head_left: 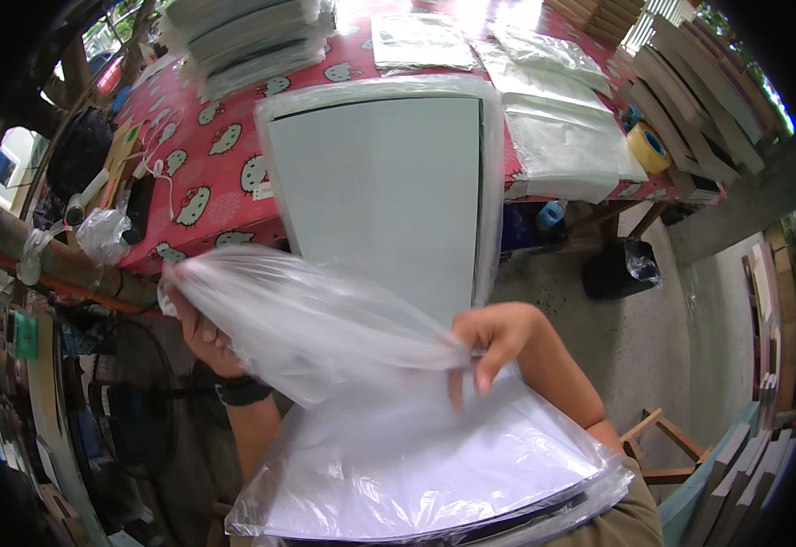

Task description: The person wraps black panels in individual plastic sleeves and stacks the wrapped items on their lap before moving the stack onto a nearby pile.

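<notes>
A clear plastic bag (316, 314) is stretched between my two hands, blurred by motion. My left hand (206, 333), with a dark band on its wrist, is closed on the bag's left end. Thumb and fingers of my right hand (498, 333) pinch its right end; part of those fingers is smeared. Below, a stack of white sheets in clear plastic wrap (444, 488) lies across my lap. Ahead of me, a pale flat panel with dark edges in clear plastic (389, 173) rests on the table and reaches over its front edge. The bag hides the panel's lower left part.
The table has a red cartoon-print cover (225, 169). Stacked wrapped panels (248, 41) stand at its back left, flat plastic bags (567, 146) and a yellow tape roll (649, 148) at the right. Below are a black bin (621, 269), a wooden stool (667, 447) and a fan (134, 401).
</notes>
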{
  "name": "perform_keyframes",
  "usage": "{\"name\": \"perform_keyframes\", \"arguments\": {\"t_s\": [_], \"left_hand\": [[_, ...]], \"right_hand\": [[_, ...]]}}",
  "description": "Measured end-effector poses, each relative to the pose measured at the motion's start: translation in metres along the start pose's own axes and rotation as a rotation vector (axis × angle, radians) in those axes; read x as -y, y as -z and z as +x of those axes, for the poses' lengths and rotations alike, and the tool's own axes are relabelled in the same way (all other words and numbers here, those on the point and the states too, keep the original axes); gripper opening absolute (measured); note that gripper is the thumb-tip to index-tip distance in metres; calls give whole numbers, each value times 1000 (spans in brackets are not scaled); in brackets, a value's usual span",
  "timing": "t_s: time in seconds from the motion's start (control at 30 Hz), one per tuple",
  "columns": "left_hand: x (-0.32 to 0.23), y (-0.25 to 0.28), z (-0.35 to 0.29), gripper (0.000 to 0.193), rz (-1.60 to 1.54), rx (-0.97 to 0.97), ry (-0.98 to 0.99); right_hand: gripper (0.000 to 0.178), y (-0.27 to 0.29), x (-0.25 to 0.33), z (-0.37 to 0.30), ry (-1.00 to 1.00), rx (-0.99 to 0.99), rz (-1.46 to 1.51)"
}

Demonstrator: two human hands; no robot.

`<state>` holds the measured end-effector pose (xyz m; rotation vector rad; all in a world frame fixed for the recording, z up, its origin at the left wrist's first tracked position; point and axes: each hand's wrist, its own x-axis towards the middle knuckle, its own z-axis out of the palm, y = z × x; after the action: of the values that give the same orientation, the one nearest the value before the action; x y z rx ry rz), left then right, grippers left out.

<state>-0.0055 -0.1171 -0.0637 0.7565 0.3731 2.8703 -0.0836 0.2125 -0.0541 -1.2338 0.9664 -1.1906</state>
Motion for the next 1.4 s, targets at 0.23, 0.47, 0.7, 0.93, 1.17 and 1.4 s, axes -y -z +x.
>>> {"name": "perform_keyframes", "arguments": {"t_s": [0.23,0.47,0.7,0.93,1.17,1.4], "left_hand": [[-31,7,56,45,1134,-466,57],[-24,39,159,26,2343,-439,-269],[-28,1,131,24,2328,-316,-411],[-75,-69,109,29,1479,-593,681],[-38,43,42,31,1399,-449,732],[-1,177,-96,50,1614,-743,992]], "right_hand": [[19,27,70,-27,327,-1302,-67],[33,133,52,-16,-44,-1666,-874],[5,89,78,-27,368,-1646,-370],[27,44,81,-54,328,-1121,382],[29,-7,-5,-61,204,-1314,391],[15,-36,-133,-70,95,-1382,627]]}}
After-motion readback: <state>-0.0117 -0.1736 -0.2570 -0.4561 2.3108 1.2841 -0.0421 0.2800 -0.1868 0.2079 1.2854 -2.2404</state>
